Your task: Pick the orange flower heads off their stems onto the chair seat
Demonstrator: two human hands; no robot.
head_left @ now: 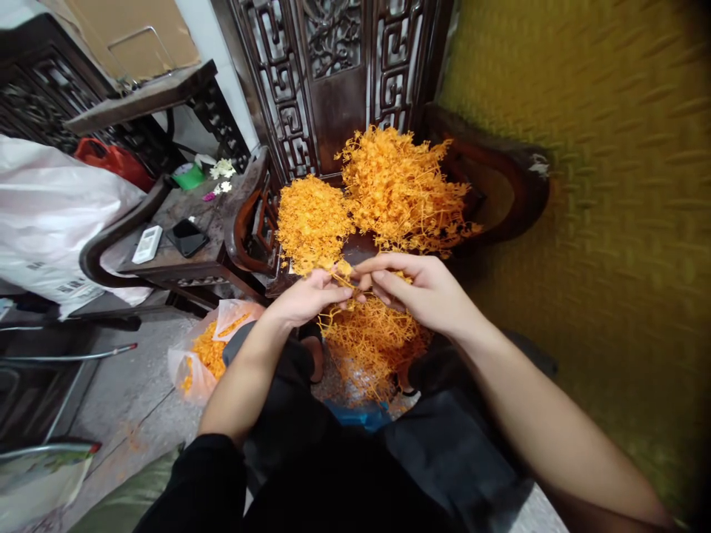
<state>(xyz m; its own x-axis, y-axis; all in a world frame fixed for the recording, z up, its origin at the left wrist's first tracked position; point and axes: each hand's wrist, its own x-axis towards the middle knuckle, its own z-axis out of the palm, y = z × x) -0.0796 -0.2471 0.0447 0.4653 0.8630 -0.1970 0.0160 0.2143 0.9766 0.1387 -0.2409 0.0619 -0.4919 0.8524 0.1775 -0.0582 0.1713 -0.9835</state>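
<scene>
Both hands meet at the middle of the head view, over a chair seat. My left hand [314, 296] is closed around a small orange plastic flower sprig [343, 272], its thumb and fingers pinching the stem. From the right, my right hand [419, 285] pinches at the same sprig, fingertips close to the left ones. Behind them on the seat lie a compact orange bunch [314, 218] and a larger, looser heap of orange sprigs [397, 189]. Below the hands, between the knees, hangs a tangle of bare orange stems [375, 344], partly hidden by my right hand.
A clear plastic bag [194, 374] with orange pieces stands on the floor at the left. On the small side table [211, 215] lie a dark phone [187, 237], a white remote-like device [147, 244] and green tape [189, 175]. A yellow textured surface [583, 259] rises at the right.
</scene>
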